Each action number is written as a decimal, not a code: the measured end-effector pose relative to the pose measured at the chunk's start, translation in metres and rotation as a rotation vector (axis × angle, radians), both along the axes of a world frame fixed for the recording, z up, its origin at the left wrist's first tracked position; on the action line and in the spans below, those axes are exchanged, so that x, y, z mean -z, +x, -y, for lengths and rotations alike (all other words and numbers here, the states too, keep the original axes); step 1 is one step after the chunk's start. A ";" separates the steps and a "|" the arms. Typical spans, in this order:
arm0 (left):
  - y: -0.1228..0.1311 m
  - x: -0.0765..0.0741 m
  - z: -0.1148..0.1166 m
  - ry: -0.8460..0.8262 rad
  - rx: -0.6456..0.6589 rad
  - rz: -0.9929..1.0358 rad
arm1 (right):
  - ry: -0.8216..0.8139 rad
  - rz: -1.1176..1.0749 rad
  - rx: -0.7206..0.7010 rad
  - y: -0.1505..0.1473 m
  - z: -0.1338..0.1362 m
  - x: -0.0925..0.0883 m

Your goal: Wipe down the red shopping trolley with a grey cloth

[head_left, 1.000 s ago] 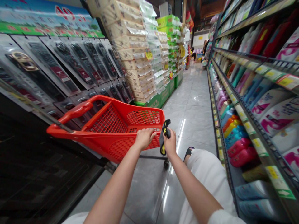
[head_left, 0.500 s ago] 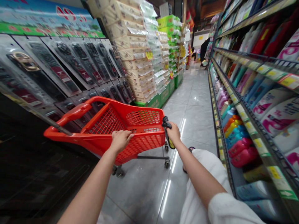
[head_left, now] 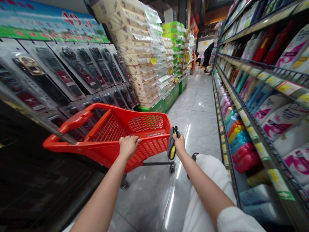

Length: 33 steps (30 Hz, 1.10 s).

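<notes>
A red plastic shopping cart (head_left: pixel 149 146) stands crosswise in front of me, its handle to the left; no goods show in its basket. My left hand (head_left: pixel 129 145) is closed over the cart's near side rim, about midway along. Just beyond the cart's right end, my right hand (head_left: pixel 179 143) grips a dark grey item with a yellow part (head_left: pixel 172 149), which hangs down beside the basket. What this item is, I cannot make out.
Packaged belts (head_left: pixel 72 69) hang at the left, beside stacked tissue packs (head_left: pixel 138 58). Shelves of bottles (head_left: pixel 270 77) line the right side. A tiled aisle floor (head_left: pixel 196 96) runs between them. Far down it, a person in black (head_left: pixel 208 56) bends over.
The grey and yellow item has turned in my right hand and shows more of its side. My left hand and the view have shifted slightly.
</notes>
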<state>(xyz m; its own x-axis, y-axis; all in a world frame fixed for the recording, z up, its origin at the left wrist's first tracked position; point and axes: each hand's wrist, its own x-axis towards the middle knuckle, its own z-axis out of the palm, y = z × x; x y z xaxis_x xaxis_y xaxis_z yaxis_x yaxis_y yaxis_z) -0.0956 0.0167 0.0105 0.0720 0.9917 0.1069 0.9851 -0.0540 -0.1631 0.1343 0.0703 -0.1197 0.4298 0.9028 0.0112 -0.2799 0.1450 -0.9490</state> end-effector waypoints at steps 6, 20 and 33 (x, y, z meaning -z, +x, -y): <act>0.020 -0.003 0.000 -0.009 -0.066 -0.005 | -0.099 -0.048 0.008 0.004 -0.029 -0.016; 0.044 0.003 0.012 0.054 -0.130 0.054 | -0.116 0.013 0.153 0.007 -0.038 -0.009; 0.044 -0.002 0.014 0.014 -0.116 0.049 | -0.036 0.182 0.231 -0.059 0.011 0.000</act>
<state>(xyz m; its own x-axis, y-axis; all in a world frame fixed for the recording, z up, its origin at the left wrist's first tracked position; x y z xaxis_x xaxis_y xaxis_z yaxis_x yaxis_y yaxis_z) -0.0513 0.0025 0.0124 -0.0484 0.9914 0.1214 0.9915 0.0623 -0.1142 0.0753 0.0591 -0.1195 0.6181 0.7823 0.0769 -0.0683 0.1509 -0.9862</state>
